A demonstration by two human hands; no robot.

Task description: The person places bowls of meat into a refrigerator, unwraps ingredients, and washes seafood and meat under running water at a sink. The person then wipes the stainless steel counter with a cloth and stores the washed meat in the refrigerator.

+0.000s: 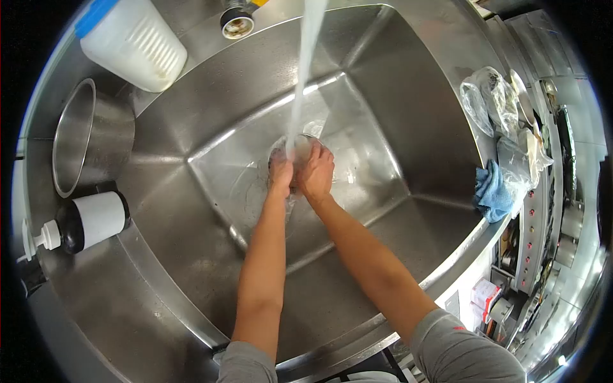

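A stream of water [300, 83] falls from the top of the view into a deep steel sink [408, 96]. Low in the basin, my left hand [280, 172] and my right hand [315, 169] are close together around a pale, roundish object [299, 150] directly under the stream. Its shape is blurred by the water. The fingers of both hands are curled against it, the left hand on its left side and the right hand on its right.
On the left ledge are a steel pot [108, 140] and a black pump bottle [102, 220]. A white container [137, 48] with a blue rim stands upper left, near a small jar [237, 24]. A blue cloth [491, 191] and plastic bags [495, 102] lie on the right edge.
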